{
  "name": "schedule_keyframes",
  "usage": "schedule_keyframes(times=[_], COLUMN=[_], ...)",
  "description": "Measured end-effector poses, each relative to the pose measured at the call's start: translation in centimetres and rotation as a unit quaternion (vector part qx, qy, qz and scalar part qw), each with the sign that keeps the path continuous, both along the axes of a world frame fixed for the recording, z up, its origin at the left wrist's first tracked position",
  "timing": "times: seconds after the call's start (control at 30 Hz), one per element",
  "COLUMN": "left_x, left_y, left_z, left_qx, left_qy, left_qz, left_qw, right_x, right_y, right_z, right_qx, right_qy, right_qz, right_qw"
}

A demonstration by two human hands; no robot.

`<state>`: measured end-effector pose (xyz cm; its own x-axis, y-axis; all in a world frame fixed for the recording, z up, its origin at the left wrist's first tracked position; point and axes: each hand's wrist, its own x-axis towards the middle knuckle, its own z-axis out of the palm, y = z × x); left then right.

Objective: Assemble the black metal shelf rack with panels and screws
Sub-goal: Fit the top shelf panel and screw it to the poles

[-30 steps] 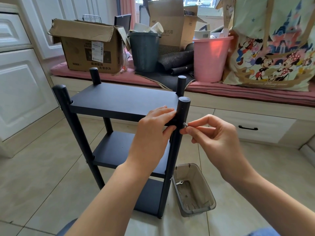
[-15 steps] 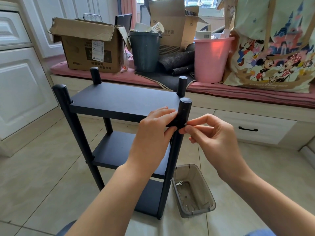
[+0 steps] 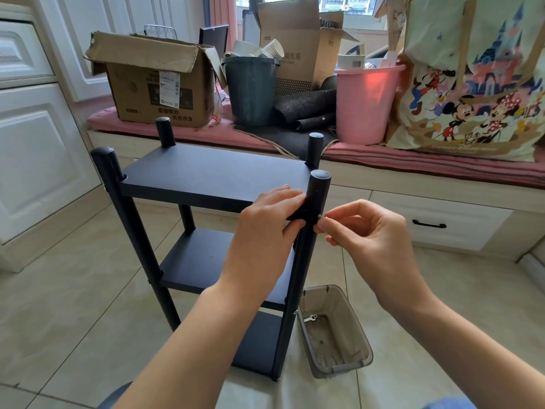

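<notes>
At the centre of the frame the near right corner of the top panel (image 3: 212,169) is gripped by the left hand (image 3: 262,231), fingers laid over the panel's edge and thumb curled beneath, against the near right post (image 3: 306,231). Just right of that post, a small screw (image 3: 320,216) is pinched between thumb and forefinger of the right hand (image 3: 374,246), its tip held at the side of the post level with the top panel; the other fingers are curled loosely. The black metal shelf rack (image 3: 194,255) is seen upright on the tiled floor (image 3: 65,290) in the middle of the frame, with four round posts and three panels stacked one above another. At lower right, just beside the rack's foot, a translucent plastic bin (image 3: 354,335) is set on the floor, and a small metal wrench (image 3: 310,318) is lying inside it. Across the upper part of the frame a pink-cushioned window bench (image 3: 442,169) is loaded with an open cardboard box (image 3: 153,78), a dark grey bucket (image 3: 250,90), a pink bucket (image 3: 365,104) and a cartoon-printed tote bag (image 3: 477,84). White cabinet doors (image 3: 35,149) are visible at the left edge.
</notes>
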<state>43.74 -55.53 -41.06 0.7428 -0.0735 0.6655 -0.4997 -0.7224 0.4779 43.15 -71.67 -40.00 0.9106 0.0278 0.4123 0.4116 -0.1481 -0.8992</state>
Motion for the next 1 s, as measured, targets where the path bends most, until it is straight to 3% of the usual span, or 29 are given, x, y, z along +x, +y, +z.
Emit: schedule_keyframes(times=[1.0], left_x=[0.06], left_y=[0.11], left_z=[-0.06], left_qx=[0.005], left_qy=[0.011], left_qz=[0.012], left_qw=[1.000], right_x=[0.59], right_y=[-0.11], right_z=[-0.09], right_qx=[-0.053], right_qy=[-0.021], right_qz=[-0.049], right_qw=[0.997])
